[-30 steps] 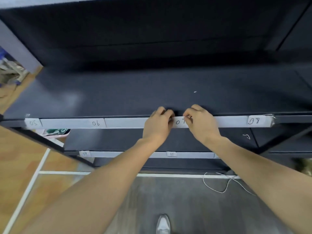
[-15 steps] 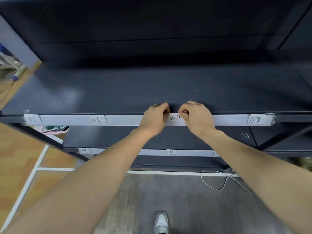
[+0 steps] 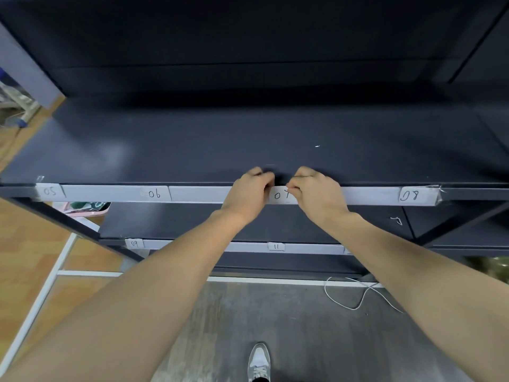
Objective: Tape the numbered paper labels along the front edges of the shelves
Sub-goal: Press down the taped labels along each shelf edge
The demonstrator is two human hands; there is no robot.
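Observation:
A dark shelf (image 3: 248, 139) carries a white strip along its front edge, with paper labels 05 (image 3: 50, 191), 06 (image 3: 154, 193) and 08 (image 3: 410, 195) stuck on it. The label 07 (image 3: 281, 195) sits between my two hands. My left hand (image 3: 249, 188) has its fingers curled over the shelf edge at the label's left end. My right hand (image 3: 316, 191) pinches the label's upper right corner against the strip. A lower shelf edge bears labels 09 (image 3: 134, 243) and 11 (image 3: 276, 246). No tape roll is in view.
A white cord (image 3: 355, 296) lies on the grey floor under the shelf. My shoe (image 3: 259, 362) shows at the bottom. A pink tray (image 3: 85, 209) sits below the left end. Wooden flooring and a white line (image 3: 41, 299) are at the left.
Both hands have slid slightly up the strip, fingers now curling over the shelf's top edge around label 07. The hands stay close together.

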